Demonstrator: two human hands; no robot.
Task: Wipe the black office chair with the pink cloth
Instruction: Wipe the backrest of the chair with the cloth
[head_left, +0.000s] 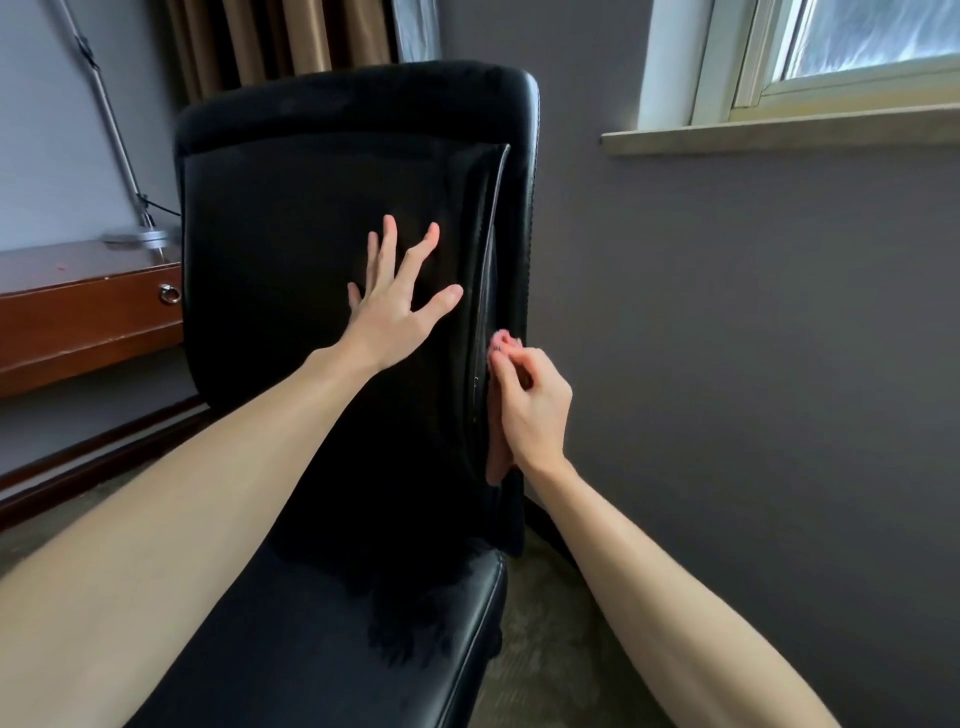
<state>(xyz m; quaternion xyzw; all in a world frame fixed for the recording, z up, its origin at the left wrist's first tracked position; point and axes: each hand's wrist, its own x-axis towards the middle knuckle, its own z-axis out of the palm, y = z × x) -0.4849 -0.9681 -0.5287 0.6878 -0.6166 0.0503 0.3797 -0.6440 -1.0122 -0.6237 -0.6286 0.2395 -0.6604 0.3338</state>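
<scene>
The fingers (387, 244) of the left hand (395, 312) are spread wide and lie flat against the backrest of the black leather office chair (291, 218). The right hand (532, 410) has its fingers curled, pinching the small crumpled pink cloth (503, 341) against the seam at the backrest's right edge, just right of the left hand. Only a bit of the cloth shows past the fingertips. Far left stands a brown wooden desk (78, 317) carrying a silver lamp base (136, 238); a white-framed window (831, 62) sits far right.
</scene>
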